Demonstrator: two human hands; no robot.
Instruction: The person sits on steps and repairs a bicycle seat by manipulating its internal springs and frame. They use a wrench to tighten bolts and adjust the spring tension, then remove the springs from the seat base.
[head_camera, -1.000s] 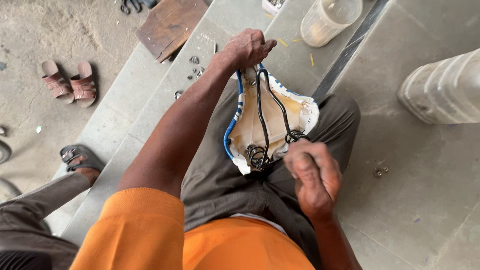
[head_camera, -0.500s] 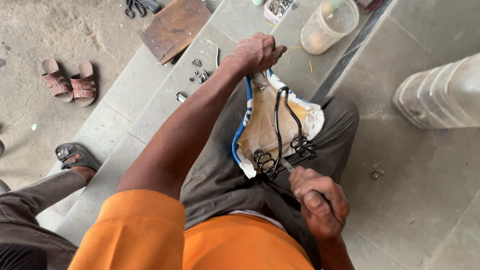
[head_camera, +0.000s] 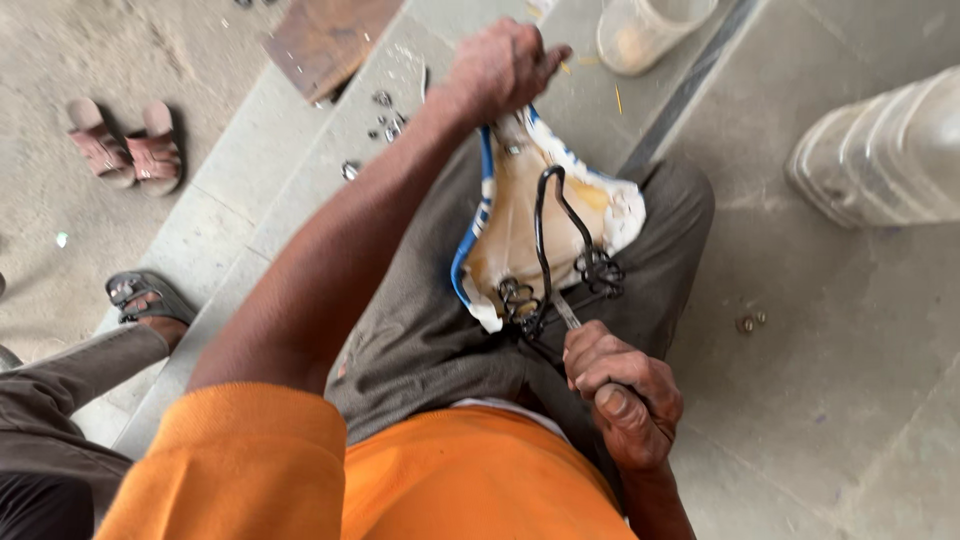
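While the left hand (head_camera: 500, 65) stays clamped over the nose of the saddle (head_camera: 520, 240), fingers curled tight around its narrow front end, the right hand (head_camera: 620, 390) has dropped back toward the body and now sits low, just behind the rear springs (head_camera: 560, 285). The saddle lies upside down across the person's lap, on the grey trousers (head_camera: 430, 340), its tan underside facing up and the black wire frame (head_camera: 545, 225) running along it from the nose to the two coiled springs at the back.

A second ago the right hand was up over the springs, covering them. Half a second ago it had slid lower. Now both coils show clear of it, and a thin metal tool (head_camera: 567, 312) pokes out of the closed fist, its tip reaching in between the springs. The fist is wrapped fully round the handle, thumb pressed on top.

The saddle itself has turned a little, its nose swung further from the body under the left hand's hold. This suggests the tool is now working at the spring fastenings, with the left hand bracing.

On the concrete step (head_camera: 300, 180) beside the left arm lie a few small nuts and washers (head_camera: 385, 120). A plastic tub (head_camera: 645, 30) stands beyond the saddle, and sandals (head_camera: 125, 145) rest on the ground well apart.
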